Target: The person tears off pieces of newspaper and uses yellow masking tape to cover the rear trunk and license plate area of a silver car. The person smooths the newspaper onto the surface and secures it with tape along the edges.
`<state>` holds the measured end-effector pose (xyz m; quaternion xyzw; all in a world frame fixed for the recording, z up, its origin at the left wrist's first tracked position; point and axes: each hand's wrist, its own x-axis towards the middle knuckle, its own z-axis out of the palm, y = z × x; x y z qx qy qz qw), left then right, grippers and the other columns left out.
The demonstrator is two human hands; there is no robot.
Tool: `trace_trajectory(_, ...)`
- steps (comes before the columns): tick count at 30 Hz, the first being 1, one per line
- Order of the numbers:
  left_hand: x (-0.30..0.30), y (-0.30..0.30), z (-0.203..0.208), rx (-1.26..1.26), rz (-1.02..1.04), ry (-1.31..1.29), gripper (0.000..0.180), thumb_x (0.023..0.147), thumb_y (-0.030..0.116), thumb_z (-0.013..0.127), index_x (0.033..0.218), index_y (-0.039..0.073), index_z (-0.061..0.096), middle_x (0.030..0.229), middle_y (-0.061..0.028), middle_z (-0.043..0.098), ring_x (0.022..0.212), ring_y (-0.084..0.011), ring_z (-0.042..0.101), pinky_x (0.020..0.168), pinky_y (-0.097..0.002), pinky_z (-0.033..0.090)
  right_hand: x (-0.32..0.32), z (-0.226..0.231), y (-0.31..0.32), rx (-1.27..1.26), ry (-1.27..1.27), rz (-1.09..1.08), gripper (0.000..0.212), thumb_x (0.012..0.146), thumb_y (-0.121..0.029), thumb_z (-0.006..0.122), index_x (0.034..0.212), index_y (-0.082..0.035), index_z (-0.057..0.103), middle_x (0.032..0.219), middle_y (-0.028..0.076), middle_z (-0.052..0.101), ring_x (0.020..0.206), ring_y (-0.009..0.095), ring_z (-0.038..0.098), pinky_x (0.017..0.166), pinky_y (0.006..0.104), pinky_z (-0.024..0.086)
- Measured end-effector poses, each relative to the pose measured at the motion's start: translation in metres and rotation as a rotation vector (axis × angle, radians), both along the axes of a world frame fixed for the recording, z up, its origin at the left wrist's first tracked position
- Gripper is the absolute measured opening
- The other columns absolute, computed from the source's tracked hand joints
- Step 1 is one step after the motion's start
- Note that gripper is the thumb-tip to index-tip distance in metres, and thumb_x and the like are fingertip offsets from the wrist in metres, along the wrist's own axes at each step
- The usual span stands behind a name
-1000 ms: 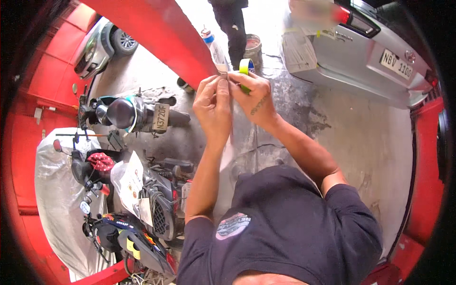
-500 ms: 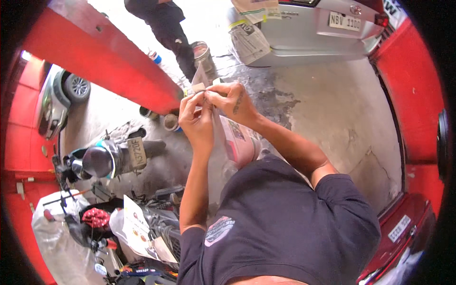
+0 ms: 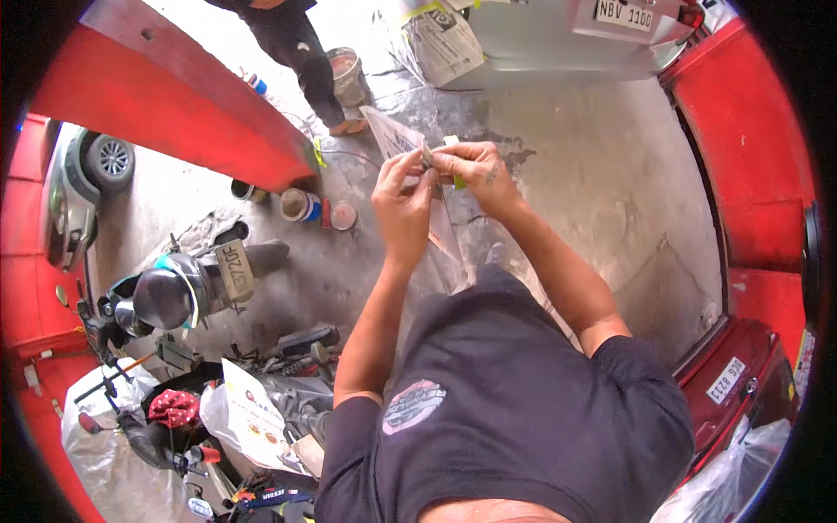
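Observation:
In front of my body hangs a printed newspaper sheet, with a pointed corner rising beyond my fingers. My left hand is closed, its thumb and fingers pinching the sheet's edge. Right beside it my right hand is closed too, pinching the same edge so that the fingertips of both hands nearly meet. A yellow-green strip that looks like masking tape shows below my right fingers. Whether it sticks to the paper is hidden by the fingers.
A silver car partly covered with newspaper stands ahead. Another person stands near a bucket. Paint cans sit by a red post. Motorcycles are at left, a dark red car at right.
Both hands have moved rightward in view with the newspaper, which now hangs turned more edge-on. The view has shifted, bringing the other person's foot and more of the paint cans into sight.

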<state>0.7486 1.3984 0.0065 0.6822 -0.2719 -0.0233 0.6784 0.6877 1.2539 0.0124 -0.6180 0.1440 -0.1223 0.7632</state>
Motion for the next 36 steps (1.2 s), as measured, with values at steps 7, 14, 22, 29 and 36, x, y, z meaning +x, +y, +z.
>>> trace_trajectory(7, -0.010, -0.036, 0.004, -0.033, -0.017, 0.073, 0.029, 0.091, -0.002, 0.073, 0.120, -0.003, 0.072, 0.115, -0.0080, 0.065, 0.090, -0.0111, 0.065, 0.069, -0.0257, 0.059, -0.008, 0.002, -0.038, 0.067, -0.004, 0.027, 0.026, 0.095, -0.019, 0.069, 0.106, 0.002, 0.079, 0.092, 0.004, 0.076, 0.084, 0.009, 0.066, 0.075, 0.0256, 0.051)
trace_trajectory(14, -0.028, -0.086, 0.000, 0.043, 0.048, -0.028, 0.022, 0.094, 0.003, 0.072, 0.115, -0.003, 0.073, 0.107, -0.0072, 0.068, 0.089, -0.0116, 0.065, 0.072, -0.0269, 0.056, -0.023, -0.006, -0.099, -0.085, 0.018, 0.095, 0.026, 0.092, -0.020, 0.070, 0.105, 0.000, 0.080, 0.087, 0.003, 0.075, 0.079, 0.009, 0.065, 0.071, 0.0271, 0.051)
trace_trajectory(22, -0.047, -0.157, -0.012, 0.017, 0.070, 0.121, 0.011, 0.100, 0.009, 0.068, 0.102, 0.000, 0.073, 0.088, 0.0011, 0.068, 0.078, -0.0060, 0.059, 0.070, -0.0229, 0.048, -0.047, -0.015, -0.152, -0.339, -0.046, -0.013, 0.022, 0.095, -0.017, 0.068, 0.102, 0.002, 0.076, 0.085, 0.000, 0.070, 0.077, 0.006, 0.059, 0.070, 0.0240, 0.049)
trace_trajectory(29, -0.033, -0.203, -0.017, -0.127, 0.122, 0.114, 0.011, 0.102, 0.012, 0.066, 0.098, 0.002, 0.068, 0.082, 0.0022, 0.062, 0.072, -0.0055, 0.056, 0.062, -0.0234, 0.045, -0.086, -0.074, -0.310, -0.170, -0.120, -0.576, 0.021, 0.093, -0.019, 0.069, 0.101, 0.000, 0.073, 0.081, 0.000, 0.068, 0.068, 0.008, 0.059, 0.062, 0.0249, 0.048)
trace_trajectory(36, 0.074, -0.195, -0.043, 0.040, 0.204, 0.190, 0.015, 0.100, 0.018, 0.069, 0.097, 0.003, 0.072, 0.064, 0.0033, 0.056, 0.051, -0.0043, 0.049, 0.047, -0.0238, 0.040, -0.150, -0.097, -0.570, -0.543, 0.135, -0.694, 0.023, 0.097, -0.029, 0.070, 0.102, -0.006, 0.074, 0.078, -0.004, 0.064, 0.066, 0.008, 0.056, 0.059, 0.0245, 0.044)
